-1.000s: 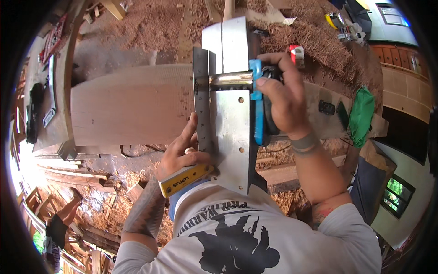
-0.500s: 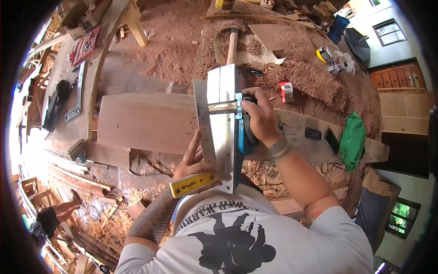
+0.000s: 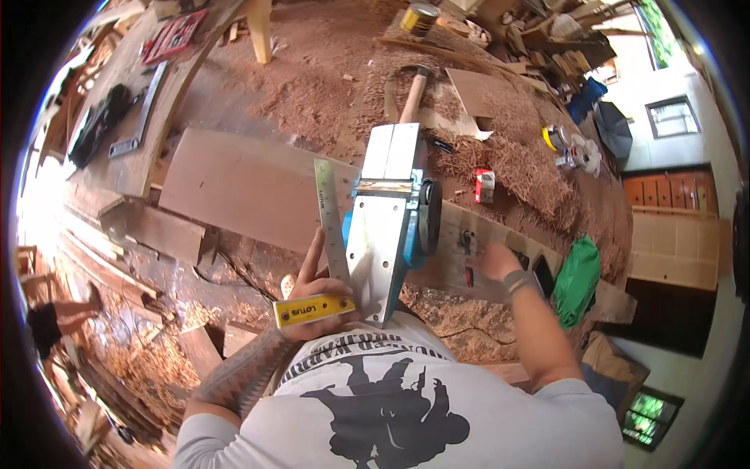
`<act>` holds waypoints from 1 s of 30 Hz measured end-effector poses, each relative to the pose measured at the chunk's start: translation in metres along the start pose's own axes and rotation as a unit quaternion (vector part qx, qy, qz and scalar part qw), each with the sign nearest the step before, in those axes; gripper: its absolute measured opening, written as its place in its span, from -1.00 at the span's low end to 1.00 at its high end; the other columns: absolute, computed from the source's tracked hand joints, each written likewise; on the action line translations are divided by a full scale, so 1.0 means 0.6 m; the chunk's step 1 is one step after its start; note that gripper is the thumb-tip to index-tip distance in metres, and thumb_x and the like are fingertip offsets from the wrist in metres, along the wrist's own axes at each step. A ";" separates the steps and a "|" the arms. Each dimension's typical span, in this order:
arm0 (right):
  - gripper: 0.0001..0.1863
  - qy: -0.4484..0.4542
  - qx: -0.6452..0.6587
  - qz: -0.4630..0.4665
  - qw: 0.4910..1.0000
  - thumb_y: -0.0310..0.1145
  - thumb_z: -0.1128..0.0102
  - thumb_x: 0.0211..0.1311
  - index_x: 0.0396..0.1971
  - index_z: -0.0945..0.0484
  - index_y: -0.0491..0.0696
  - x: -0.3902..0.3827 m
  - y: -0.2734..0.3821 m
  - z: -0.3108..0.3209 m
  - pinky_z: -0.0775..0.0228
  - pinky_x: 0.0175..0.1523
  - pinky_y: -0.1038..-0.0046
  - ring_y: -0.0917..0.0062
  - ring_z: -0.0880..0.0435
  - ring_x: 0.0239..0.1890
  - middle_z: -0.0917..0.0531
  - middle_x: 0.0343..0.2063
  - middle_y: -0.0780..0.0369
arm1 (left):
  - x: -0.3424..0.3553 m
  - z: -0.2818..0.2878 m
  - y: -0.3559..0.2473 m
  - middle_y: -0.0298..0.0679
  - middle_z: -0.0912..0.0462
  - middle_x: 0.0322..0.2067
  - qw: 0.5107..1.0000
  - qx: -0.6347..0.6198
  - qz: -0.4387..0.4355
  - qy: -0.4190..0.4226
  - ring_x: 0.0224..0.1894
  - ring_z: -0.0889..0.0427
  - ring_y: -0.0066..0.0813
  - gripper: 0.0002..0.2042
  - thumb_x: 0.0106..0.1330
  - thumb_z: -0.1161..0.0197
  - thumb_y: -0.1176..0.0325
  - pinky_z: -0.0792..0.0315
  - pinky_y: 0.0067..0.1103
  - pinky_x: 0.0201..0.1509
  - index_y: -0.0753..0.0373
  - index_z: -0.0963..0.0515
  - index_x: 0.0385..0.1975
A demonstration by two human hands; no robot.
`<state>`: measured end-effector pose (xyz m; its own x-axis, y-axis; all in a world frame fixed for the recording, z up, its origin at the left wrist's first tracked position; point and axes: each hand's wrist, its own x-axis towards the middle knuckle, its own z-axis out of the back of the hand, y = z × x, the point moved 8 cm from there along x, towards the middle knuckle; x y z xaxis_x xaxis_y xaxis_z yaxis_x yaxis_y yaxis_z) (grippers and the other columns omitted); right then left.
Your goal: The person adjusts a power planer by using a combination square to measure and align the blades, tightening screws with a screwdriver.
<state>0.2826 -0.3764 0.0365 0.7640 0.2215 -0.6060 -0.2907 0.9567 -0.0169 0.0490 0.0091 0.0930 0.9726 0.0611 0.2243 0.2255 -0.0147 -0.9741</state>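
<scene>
My left hand (image 3: 312,291) is wrapped round a try square with a yellow stock (image 3: 315,310), its index finger stretched along the steel blade (image 3: 329,215). Just right of the blade lies a blue power planer (image 3: 377,250), metal sole up, its near end at my shirt. Across the sole, the cutter slot (image 3: 384,187) shows. My right hand (image 3: 498,262) is off the planer, low over the plank on the right. Its fingers are smeared and partly hidden. Beside it lie a small dark item (image 3: 467,242) and a small red-and-black item (image 3: 469,276).
A wide board (image 3: 234,184) extends left. Behind the planer is a wooden-handled hammer (image 3: 414,98) among shavings. A red-and-white box (image 3: 484,186), a dark phone-like slab (image 3: 544,275) and a green bag (image 3: 576,281) are to the right. A steel square (image 3: 141,117) lies on the left bench.
My right hand has let go of the planer's side and moved right, down toward the plank. The planer now leans a little rightward at its far end. The try square stays in my left hand.
</scene>
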 end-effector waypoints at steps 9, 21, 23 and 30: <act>-0.73 0.102 0.217 -0.032 0.970 -0.26 -0.33 0.47 -0.09 -0.62 -0.17 0.025 0.008 0.006 -0.46 -0.57 0.41 0.56 -0.64 -0.61 -0.72 -0.44 0.17 | -0.018 -0.010 0.009 0.28 0.29 0.67 0.998 0.041 -0.015 -0.051 0.67 -0.07 0.19 -0.65 0.11 -0.72 0.30 -0.31 -0.14 0.56 0.16 -0.75 -0.13; -0.89 -0.101 0.323 0.503 0.795 -0.42 -0.33 0.38 -0.31 -0.66 -0.16 -0.039 0.504 0.335 -0.58 -0.24 0.45 0.58 -0.74 -0.35 -0.73 -0.47 0.23 | -0.030 -0.017 0.014 0.20 0.23 0.68 0.995 0.059 0.026 -0.075 0.07 -0.74 -0.29 -0.67 0.13 -0.68 0.35 -0.55 -0.37 0.25 0.07 -0.73 -0.13; -0.92 -0.044 0.222 0.485 0.844 -0.49 -0.29 0.46 -0.24 -0.61 -0.20 -0.005 0.536 0.316 -0.54 -0.15 0.55 0.68 -0.67 -0.28 -0.70 -0.40 0.29 | -0.030 -0.019 0.011 0.18 0.20 0.68 0.994 0.050 0.048 -0.079 0.08 -0.76 -0.27 -0.66 0.11 -0.71 0.32 -0.56 -0.36 0.25 0.06 -0.73 -0.13; -0.77 -0.041 0.118 0.523 0.843 -0.32 -0.33 0.46 -0.30 -0.60 -0.19 0.039 0.562 0.274 -0.44 -0.22 0.48 0.67 -0.54 -0.39 -0.64 -0.49 0.28 | -0.041 -0.023 0.013 0.19 0.19 0.67 0.995 0.045 0.053 -0.075 0.32 -0.68 0.04 -0.63 0.09 -0.74 0.27 -0.64 -0.27 0.27 0.03 -0.74 -0.13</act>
<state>0.2971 -0.0175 0.1476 0.2006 0.9704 -0.1346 -0.7144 0.2389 0.6576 0.0274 -0.0066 0.0801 0.9696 0.2127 0.1207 0.1103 0.0601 -0.9921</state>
